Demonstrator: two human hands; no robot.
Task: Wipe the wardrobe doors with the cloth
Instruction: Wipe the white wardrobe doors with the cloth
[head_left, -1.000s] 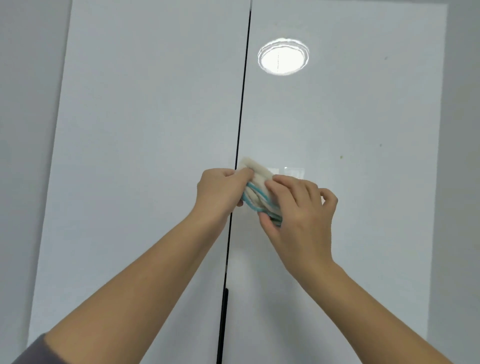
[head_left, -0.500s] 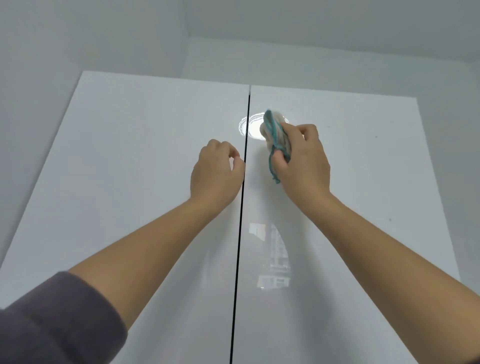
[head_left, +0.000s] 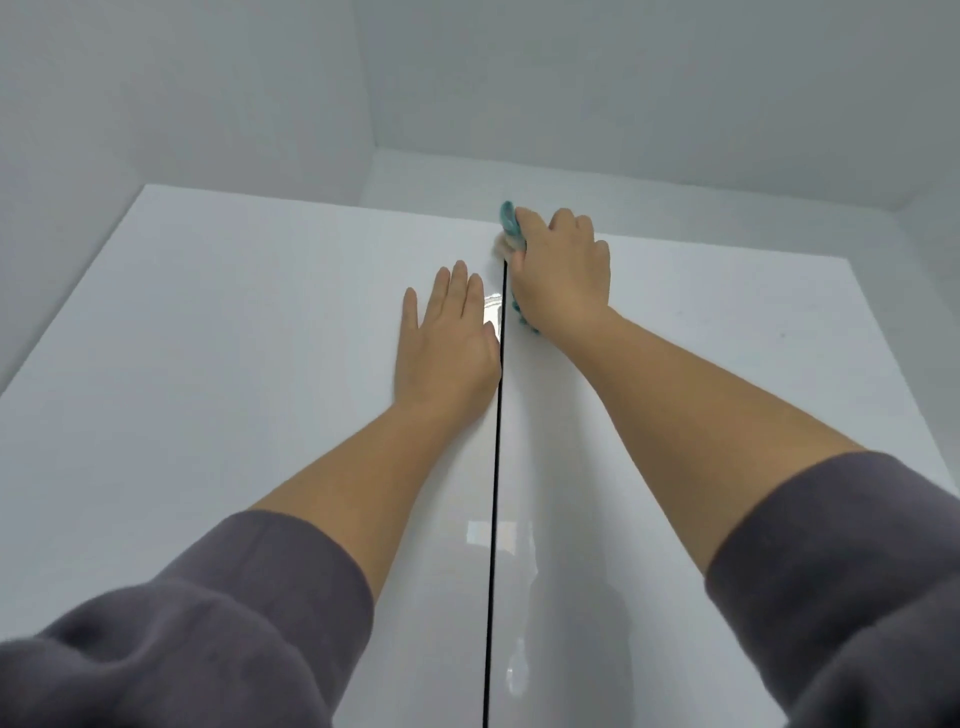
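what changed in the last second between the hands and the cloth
The left hand let go of the cloth and now lies flat on the left door beside the seam. The right hand carried the cloth up to the top edge of the right door. Unchanged: the right hand grips the cloth; doors closed.

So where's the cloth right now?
In the head view, the cloth is bunched in the right hand at the top edge of the right door, just beside the dark gap between the doors.
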